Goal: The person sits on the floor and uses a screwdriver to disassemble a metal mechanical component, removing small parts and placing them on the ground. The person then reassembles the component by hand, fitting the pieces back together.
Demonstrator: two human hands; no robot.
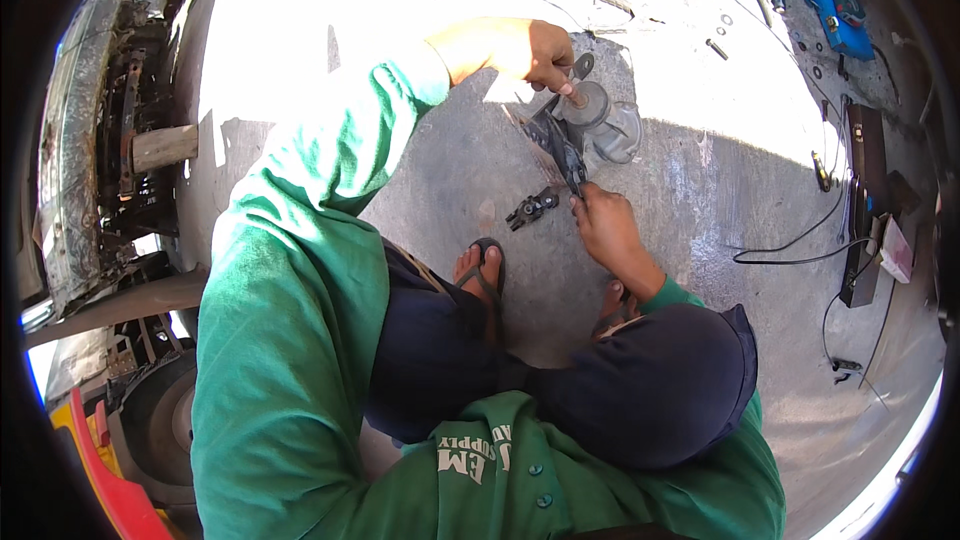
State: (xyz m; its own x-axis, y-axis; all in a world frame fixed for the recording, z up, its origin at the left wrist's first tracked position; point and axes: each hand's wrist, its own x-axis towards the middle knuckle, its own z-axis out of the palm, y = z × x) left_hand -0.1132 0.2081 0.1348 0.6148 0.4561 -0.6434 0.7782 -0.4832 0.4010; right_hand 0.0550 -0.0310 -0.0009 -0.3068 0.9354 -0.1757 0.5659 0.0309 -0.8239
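My left hand (535,52) is closed in a pinch, its fingertips at a short brownish stud (577,97) on a grey round metal part (618,130) resting on the floor. A flat grey disc (588,105) surrounds the stud's base. My right hand (605,225) has its fingers wrapped round the near end of a dark, long metal piece (562,148), which leans against the round part. Its far end lies below my left hand, and I cannot make out its exact kind. A small black jointed metal part (532,208) lies on the concrete in front of my left foot.
A vehicle frame with a wooden block (165,148) stands at left. On the right lie a blue case (828,0), a long dark box (862,205) and a black cable (800,258). A bolt (716,49) and several washers lie beyond the round part.
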